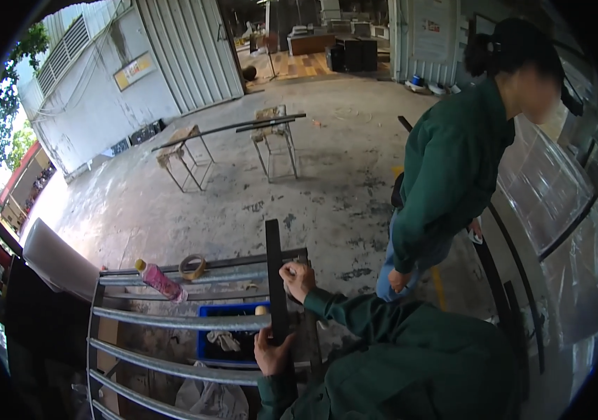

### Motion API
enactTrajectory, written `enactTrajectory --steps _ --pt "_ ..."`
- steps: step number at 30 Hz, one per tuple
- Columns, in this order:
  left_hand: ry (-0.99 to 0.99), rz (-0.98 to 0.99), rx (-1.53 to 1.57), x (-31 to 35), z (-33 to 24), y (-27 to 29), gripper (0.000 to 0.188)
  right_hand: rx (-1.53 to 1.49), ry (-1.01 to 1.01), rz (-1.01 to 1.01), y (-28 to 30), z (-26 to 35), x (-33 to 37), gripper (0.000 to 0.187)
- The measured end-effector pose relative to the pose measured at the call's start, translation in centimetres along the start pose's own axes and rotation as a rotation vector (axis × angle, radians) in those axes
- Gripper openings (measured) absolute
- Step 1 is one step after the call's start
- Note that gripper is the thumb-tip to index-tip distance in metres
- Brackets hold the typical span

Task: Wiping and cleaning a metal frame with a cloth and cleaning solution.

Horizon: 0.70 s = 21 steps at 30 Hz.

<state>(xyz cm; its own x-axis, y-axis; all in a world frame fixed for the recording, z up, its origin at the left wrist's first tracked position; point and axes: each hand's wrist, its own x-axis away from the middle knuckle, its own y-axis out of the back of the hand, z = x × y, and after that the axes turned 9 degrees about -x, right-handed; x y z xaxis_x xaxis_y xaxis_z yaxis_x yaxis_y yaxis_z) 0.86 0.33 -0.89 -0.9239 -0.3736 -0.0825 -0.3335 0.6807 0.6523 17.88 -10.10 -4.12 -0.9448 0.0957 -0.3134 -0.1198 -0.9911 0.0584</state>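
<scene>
A dark flat bar (276,273) lies across the end of a metal rack with round grey tubes (180,320). My left hand (273,353) grips the bar near its lower end, thumb and fingers at its two sides. Higher up, at the bar's right edge, my right hand (299,281) is closed, fingertips pressed together; whatever they hold is too small to make out. On the rack lie a bottle of pink liquid (162,282) and a roll of tape (192,267). Below the tubes sits a blue crate (232,309) with a pale cloth (224,341) in it.
At my right stands a person in a green shirt (446,154), a small white thing in one hand. Behind them lean plastic-wrapped panels (544,182). Long dark strips (516,262) stand nearby. Farther off, two stools (271,124) carry dark bars. A plastic bag (211,399) lies under the rack.
</scene>
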Motion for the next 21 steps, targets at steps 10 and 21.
enactTrajectory --steps 10,21 --pt "0.026 0.025 0.034 0.5 0.3 0.0 0.056 -0.044 0.017 0.041 0.3 1.4 0.7 0.015" --pt "0.022 0.020 0.058 0.2 0.5 -0.4 0.052 0.081 0.174 -0.061 -0.7 -0.9 -0.6 0.018"
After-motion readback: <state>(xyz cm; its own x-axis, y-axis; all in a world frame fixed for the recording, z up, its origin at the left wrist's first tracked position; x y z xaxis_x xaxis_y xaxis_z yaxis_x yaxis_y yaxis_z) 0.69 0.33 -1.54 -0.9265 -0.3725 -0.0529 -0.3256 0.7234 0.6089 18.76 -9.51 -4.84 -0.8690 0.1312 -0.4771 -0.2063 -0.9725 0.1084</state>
